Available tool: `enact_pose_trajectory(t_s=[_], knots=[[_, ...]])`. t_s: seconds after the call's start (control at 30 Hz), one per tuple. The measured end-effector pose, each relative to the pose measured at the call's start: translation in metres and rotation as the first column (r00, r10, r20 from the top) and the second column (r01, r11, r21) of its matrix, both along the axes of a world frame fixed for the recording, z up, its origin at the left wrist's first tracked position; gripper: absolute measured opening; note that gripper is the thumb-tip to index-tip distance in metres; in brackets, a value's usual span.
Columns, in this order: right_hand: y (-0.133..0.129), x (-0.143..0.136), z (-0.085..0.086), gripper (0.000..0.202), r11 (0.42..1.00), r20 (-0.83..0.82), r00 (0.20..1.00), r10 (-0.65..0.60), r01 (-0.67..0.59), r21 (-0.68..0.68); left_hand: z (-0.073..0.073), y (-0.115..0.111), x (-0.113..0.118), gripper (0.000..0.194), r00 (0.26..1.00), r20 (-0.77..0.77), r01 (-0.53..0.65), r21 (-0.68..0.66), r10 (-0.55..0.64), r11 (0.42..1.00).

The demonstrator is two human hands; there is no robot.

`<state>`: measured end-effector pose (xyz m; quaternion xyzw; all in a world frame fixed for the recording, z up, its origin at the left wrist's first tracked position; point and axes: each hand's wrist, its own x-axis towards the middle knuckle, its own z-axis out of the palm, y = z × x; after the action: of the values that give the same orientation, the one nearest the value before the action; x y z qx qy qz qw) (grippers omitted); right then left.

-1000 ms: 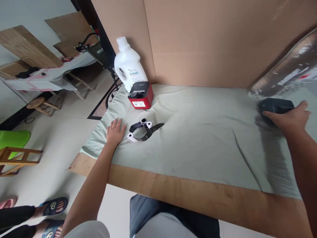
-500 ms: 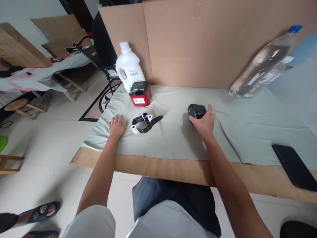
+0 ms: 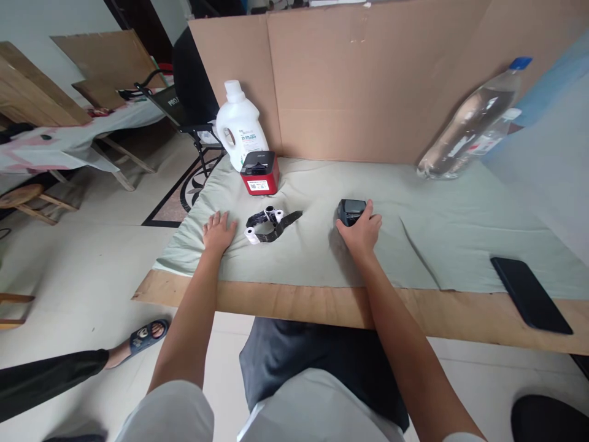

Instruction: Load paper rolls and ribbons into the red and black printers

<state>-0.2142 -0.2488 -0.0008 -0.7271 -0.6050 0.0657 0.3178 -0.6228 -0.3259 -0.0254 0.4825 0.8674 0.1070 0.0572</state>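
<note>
right grip (image 3: 361,236) + black device (image 3: 352,210): moved left, from near blue-capped bottle (image 3: 473,120) to mid bench (image 3: 294,299) | slippered foot (image 3: 148,336): nearer bench

Your right hand (image 3: 362,234) partly hides the black box (image 3: 352,206); left of your grip, a white label (image 3: 258,186) prints too small to read.

glossy black box (image 3: 352,207), matt cloth (image 3: 304,264)

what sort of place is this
Probably a makeshift indoor work area: a cloth-covered wooden table backed by a cardboard screen, with a wooden stool and another covered table beyond.
</note>
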Motion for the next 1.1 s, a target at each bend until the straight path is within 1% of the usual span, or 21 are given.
enact_pose_trajectory(t_s=[0.13,0.2,0.23,0.27,0.33,0.4,0.43,0.47,0.5,0.53,0.57,0.6,0.63,0.67,0.7,0.77,0.8,0.83,0.87,0.93,1.1], knots=[[-0.001,-0.002,-0.003,0.108,1.0,0.029,1.0,-0.001,0.001,0.003,-0.003,-0.001,0.0,0.066,1.0,0.018,-0.001,0.071,0.0,0.998],[-0.001,-0.003,-0.003,0.108,1.0,0.034,0.999,-0.005,0.005,-0.006,0.0,-0.003,-0.003,0.061,1.0,0.016,0.008,0.225,-0.012,0.974],[-0.001,-0.002,-0.003,0.108,1.0,0.034,0.999,-0.007,0.007,-0.007,0.003,-0.005,-0.004,0.056,1.0,0.004,0.011,0.349,-0.013,0.937],[-0.002,-0.002,-0.003,0.108,1.0,0.033,0.999,-0.007,0.008,-0.007,0.009,-0.007,-0.004,0.051,1.0,-0.015,0.012,0.494,-0.006,0.87],[-0.002,0.0,-0.003,0.109,1.0,0.034,0.999,-0.005,0.005,-0.01,0.024,-0.011,0.004,0.039,0.998,-0.065,0.033,0.765,0.025,0.643],[-0.004,0.002,-0.001,0.11,1.0,0.042,0.999,0.004,-0.003,-0.026,0.043,-0.014,0.029,0.028,0.992,-0.124,0.107,0.913,0.017,0.395],[-0.006,0.004,0.0,0.111,0.999,0.048,0.999,0.008,-0.007,-0.039,0.052,-0.015,0.05,0.023,0.987,-0.16,0.161,0.938,-0.029,0.307],[-0.007,0.005,0.002,0.112,0.999,0.055,0.998,0.013,-0.01,-0.054,0.06,-0.015,0.075,0.019,0.974,-0.2,0.221,0.941,-0.107,0.256],[-0.009,0.006,0.003,0.113,0.998,0.062,0.998,0.018,-0.013,-0.068,0.065,-0.014,0.104,0.015,0.952,-0.223,0.271,0.933,-0.211,0.236],[-0.011,0.007,0.005,0.114,0.997,0.067,0.997,0.022,-0.016,-0.081,0.069,-0.011,0.136,0.011,0.912,-0.236,0.323,0.917,-0.334,0.236],[-0.012,0.009,0.006,0.114,0.996,0.072,0.997,0.028,-0.021,-0.092,0.07,-0.006,0.168,0.008,0.847,-0.223,0.391,0.876,-0.483,0.282],[-0.014,0.01,0.008,0.113,0.995,0.077,0.996,0.036,-0.028,-0.098,0.07,0.002,0.199,0.008,0.773,-0.168,0.449,0.826,-0.611,0.342],[-0.015,0.011,0.009,0.111,0.995,0.08,0.996,0.044,-0.036,-0.098,0.068,0.012,0.227,0.014,0.714,-0.05,0.473,0.771,-0.699,0.427],[-0.015,0.012,0.01,0.109,0.995,0.083,0.995,0.05,-0.043,-0.091,0.065,0.024,0.25,0.019,0.676,0.111,0.449,0.723,-0.729,0.526],[-0.015,0.013,0.01,0.106,0.996,0.084,0.995,0.054,-0.047,-0.081,0.062,0.038,0.269,0.022,0.645,0.27,0.412,0.665,-0.715,0.623],[-0.015,0.015,0.011,0.103,0.997,0.078,0.995,0.054,-0.049,-0.064,0.056,0.07,0.29,0.028,0.593,0.569,0.294,0.506,-0.57,0.811],[-0.014,0.015,0.01,0.102,0.997,0.074,0.996,0.052,-0.048,-0.059,0.054,0.085,0.295,0.031,0.557,0.686,0.241,0.404,-0.467,0.882],[-0.013,0.015,0.01,0.102,0.997,0.069,0.996,0.051,-0.047,-0.056,0.051,0.098,0.296,0.032,0.52,0.768,0.207,0.31,-0.373,0.928],[-0.013,0.016,0.009,0.102,0.997,0.066,0.997,0.051,-0.048,-0.052,0.049,0.109,0.295,0.033,0.485,0.822,0.192,0.233,-0.298,0.953],[-0.011,0.016,0.008,0.102,0.998,0.061,0.997,0.055,-0.052,-0.044,0.045,0.122,0.29,0.033,0.431,0.874,0.21,0.147,-0.226,0.967],[-0.009,0.016,0.007,0.102,0.995,0.044,0.997,0.07,-0.067,-0.068,0.037,0.123,0.278,0.035,0.316,0.93,0.266,0.102,-0.186,0.959]])
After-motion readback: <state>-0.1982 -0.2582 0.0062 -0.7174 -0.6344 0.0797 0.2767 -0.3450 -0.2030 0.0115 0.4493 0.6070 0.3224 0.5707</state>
